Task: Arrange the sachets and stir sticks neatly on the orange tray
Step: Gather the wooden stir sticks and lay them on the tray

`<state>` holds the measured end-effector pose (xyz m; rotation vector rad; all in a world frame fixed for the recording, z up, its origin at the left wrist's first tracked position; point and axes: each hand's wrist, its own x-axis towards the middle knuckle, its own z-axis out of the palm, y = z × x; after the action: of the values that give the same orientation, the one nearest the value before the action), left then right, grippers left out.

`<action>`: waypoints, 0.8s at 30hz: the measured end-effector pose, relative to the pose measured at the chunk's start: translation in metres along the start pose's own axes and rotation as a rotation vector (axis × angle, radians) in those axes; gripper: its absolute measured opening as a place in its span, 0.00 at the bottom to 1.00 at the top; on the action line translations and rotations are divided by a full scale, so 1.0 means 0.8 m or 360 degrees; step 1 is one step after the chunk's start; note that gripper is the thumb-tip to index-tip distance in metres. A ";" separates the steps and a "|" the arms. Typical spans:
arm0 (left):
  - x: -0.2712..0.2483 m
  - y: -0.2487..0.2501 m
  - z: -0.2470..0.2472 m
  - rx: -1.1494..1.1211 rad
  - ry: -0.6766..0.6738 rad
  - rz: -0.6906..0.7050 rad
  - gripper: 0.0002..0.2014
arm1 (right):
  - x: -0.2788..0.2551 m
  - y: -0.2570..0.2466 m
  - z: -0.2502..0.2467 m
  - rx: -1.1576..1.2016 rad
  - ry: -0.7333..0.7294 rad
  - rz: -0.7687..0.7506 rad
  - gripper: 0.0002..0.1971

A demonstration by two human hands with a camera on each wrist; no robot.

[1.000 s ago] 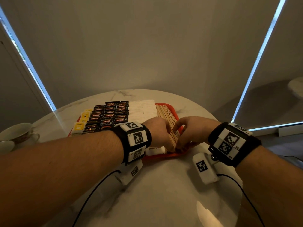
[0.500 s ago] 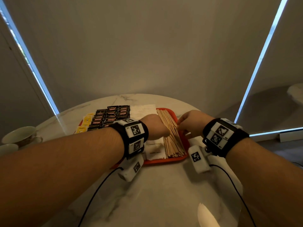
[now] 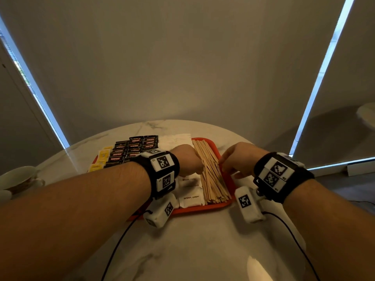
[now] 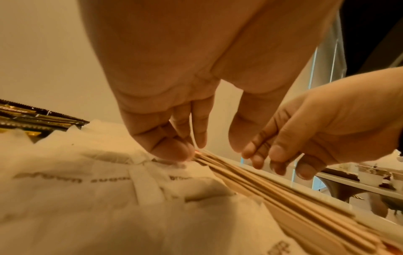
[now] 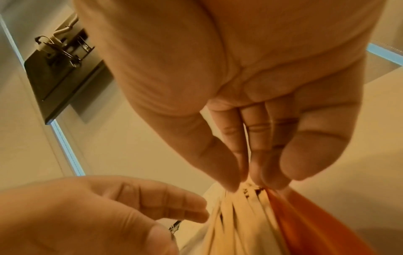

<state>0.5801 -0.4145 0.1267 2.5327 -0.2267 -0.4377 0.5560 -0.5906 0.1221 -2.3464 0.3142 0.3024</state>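
The orange tray (image 3: 203, 208) holds black Kopiko sachets (image 3: 134, 147), yellow sachets (image 3: 103, 156), white brown sugar sachets (image 3: 190, 197) and a pile of wooden stir sticks (image 3: 211, 175) along its right side. My left hand (image 3: 187, 159) is over the pile's left edge. In the left wrist view its fingertips (image 4: 174, 151) touch the sticks (image 4: 272, 193) beside the sugar sachets (image 4: 109, 181). My right hand (image 3: 233, 161) is at the pile's right edge. In the right wrist view the right hand (image 5: 250, 179) presses straight fingers down on the sticks (image 5: 240, 215). Neither hand lifts a stick.
A cup on a saucer (image 3: 18, 177) stands at the far left of the round marble table (image 3: 192, 250). Cables trail from both wrist cameras across the near tabletop. The table's far edge curves just behind the tray, with a wall beyond.
Both hands have moved from the near end of the stick pile away from me to its middle, one on each side. The near ends of the sticks now show.
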 end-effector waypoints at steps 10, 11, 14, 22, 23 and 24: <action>-0.028 0.002 0.013 0.0061 0.0088 0.0158 0.14 | -0.035 0.008 0.016 -0.0193 -0.0104 -0.0020 0.09; -0.035 0.000 0.012 0.0043 0.0118 0.0177 0.14 | -0.036 0.010 0.017 -0.0152 -0.0063 -0.0023 0.08; -0.063 -0.016 0.005 0.0122 0.0203 0.0262 0.13 | -0.037 0.016 0.019 0.0045 0.0146 -0.0022 0.07; -0.157 -0.102 -0.015 0.0608 0.0223 0.0059 0.09 | -0.040 0.008 0.040 0.0920 0.0100 0.0102 0.08; -0.163 -0.111 -0.017 0.0641 0.0230 0.0001 0.09 | -0.041 0.005 0.042 0.0943 0.0102 0.0115 0.08; -0.166 -0.119 -0.018 0.0677 0.0248 -0.0052 0.10 | -0.043 0.002 0.045 0.0942 0.0106 0.0111 0.10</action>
<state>0.4677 -0.2946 0.1203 2.9742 -0.2396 -0.2182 0.5184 -0.5615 0.1060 -1.7664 0.4499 0.1375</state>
